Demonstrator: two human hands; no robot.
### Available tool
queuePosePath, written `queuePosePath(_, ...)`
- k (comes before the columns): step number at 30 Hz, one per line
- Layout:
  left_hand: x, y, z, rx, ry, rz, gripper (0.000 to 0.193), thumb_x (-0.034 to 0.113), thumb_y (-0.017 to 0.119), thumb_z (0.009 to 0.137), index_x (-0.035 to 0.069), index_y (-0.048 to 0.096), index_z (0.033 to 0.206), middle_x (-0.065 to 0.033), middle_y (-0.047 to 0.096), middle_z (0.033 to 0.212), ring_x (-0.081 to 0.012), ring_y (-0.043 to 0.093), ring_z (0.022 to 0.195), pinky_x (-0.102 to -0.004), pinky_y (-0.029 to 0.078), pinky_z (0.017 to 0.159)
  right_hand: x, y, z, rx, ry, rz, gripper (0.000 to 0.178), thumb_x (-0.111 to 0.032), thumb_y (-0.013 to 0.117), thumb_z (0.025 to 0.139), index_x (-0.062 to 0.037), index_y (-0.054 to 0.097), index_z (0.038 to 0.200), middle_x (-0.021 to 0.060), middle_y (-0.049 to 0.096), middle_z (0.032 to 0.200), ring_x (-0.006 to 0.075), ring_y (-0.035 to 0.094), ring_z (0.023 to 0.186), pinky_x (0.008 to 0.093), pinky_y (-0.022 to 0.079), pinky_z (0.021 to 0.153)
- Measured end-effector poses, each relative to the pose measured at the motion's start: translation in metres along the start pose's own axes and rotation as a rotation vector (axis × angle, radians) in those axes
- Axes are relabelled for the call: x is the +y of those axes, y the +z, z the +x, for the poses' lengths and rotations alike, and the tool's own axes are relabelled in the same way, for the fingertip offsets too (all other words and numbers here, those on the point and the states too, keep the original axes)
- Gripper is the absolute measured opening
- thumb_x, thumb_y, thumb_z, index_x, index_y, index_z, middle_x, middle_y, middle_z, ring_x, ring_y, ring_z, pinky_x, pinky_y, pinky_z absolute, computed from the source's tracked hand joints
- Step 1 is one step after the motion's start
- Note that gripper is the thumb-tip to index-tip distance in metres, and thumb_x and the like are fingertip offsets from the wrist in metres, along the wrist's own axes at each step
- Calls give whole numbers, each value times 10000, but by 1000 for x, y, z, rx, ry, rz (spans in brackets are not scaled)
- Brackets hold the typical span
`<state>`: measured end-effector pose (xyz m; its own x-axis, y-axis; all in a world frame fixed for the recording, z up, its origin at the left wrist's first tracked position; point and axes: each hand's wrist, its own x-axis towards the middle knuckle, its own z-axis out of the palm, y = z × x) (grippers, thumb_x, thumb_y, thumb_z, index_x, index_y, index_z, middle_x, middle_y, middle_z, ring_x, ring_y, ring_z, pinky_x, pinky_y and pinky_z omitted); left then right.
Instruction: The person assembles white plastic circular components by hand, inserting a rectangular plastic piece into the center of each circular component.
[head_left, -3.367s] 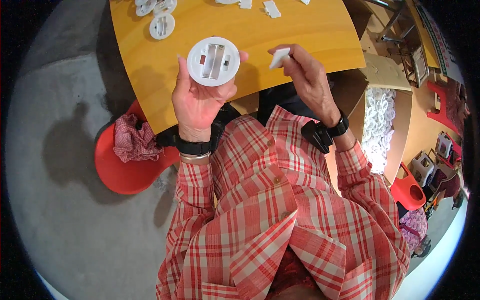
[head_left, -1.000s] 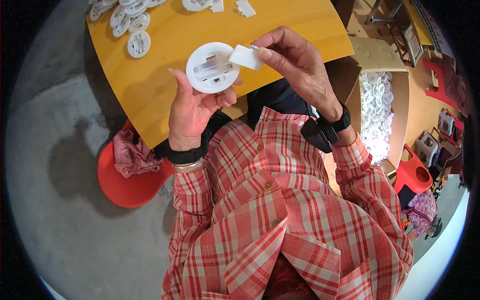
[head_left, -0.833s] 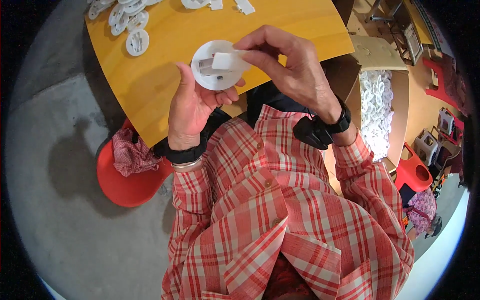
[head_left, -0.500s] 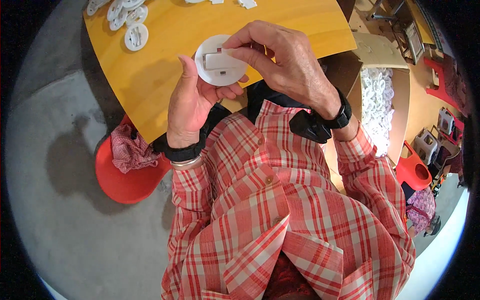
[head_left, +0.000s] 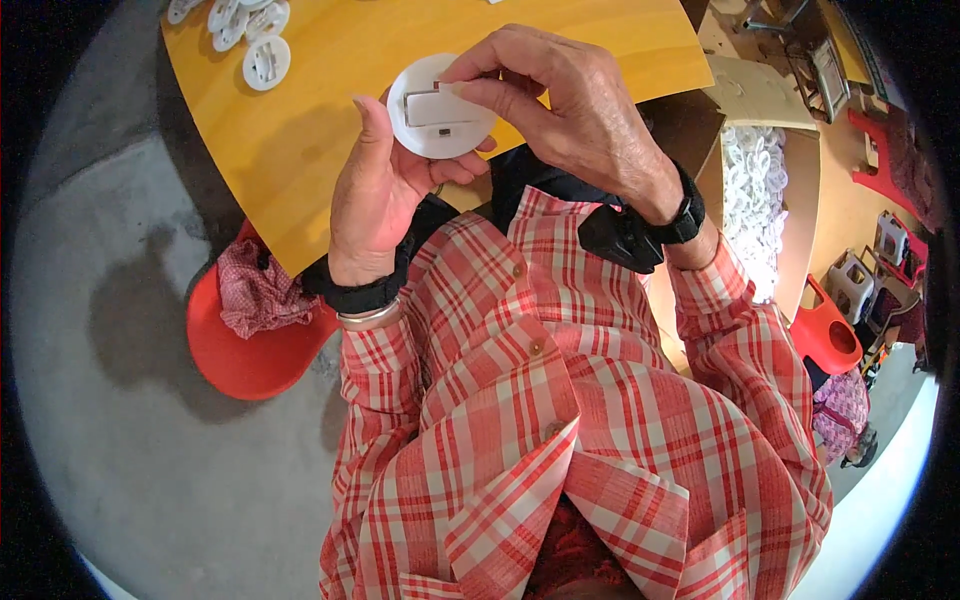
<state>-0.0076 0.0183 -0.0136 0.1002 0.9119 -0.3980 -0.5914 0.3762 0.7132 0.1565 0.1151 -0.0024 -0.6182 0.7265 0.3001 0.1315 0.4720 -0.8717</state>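
Observation:
A round white plastic disc (head_left: 425, 145) rests on the curled fingers of my left hand (head_left: 375, 190), the thumb standing up apart from its left edge. A raised rectangular panel (head_left: 440, 108) lies across its face, with a small dark metal contact (head_left: 445, 132) below it. My right hand (head_left: 570, 105) reaches over from the right, thumb and index finger pinched together at the disc's upper right, beside a small reddish-brown spot. Whatever is between those fingertips is hidden. Both hands are over the near edge of the yellow table (head_left: 330, 60).
Several similar white round parts (head_left: 266, 62) lie at the table's far left. To the right stands an open cardboard box (head_left: 800, 190) full of white plastic pieces (head_left: 752, 190). A red stool (head_left: 250, 360) with a checked cloth (head_left: 262, 290) is at the left; another red stool (head_left: 828, 335) is at the right.
Both hands and the disc have shifted slightly upward in view, and the table's far parts have slid toward the top edge. The right-hand pinch stays at the disc's upper right.

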Motion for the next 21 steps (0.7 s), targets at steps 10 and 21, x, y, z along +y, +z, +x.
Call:
queuePosePath(10,0,1,-1,19,7,12,760,621,240,894,-33,400,1247,-209,609,997,-246,642,844,-296,533,707,0,-2,1,-65,20,13,123,-82,622,830,-11,648,928,70,649,805,150,628,713,264,504,651)
queuePosePath(21,2,3,-1,1,18,-22,740,610,224,904,-28,423,1223,-224,616,972,-224,641,822,-286,526,701,1,-1,2,-39,1,-14,120,-67,614,834,-1,641,931,79,652,814,164,640,744,277,516,682)
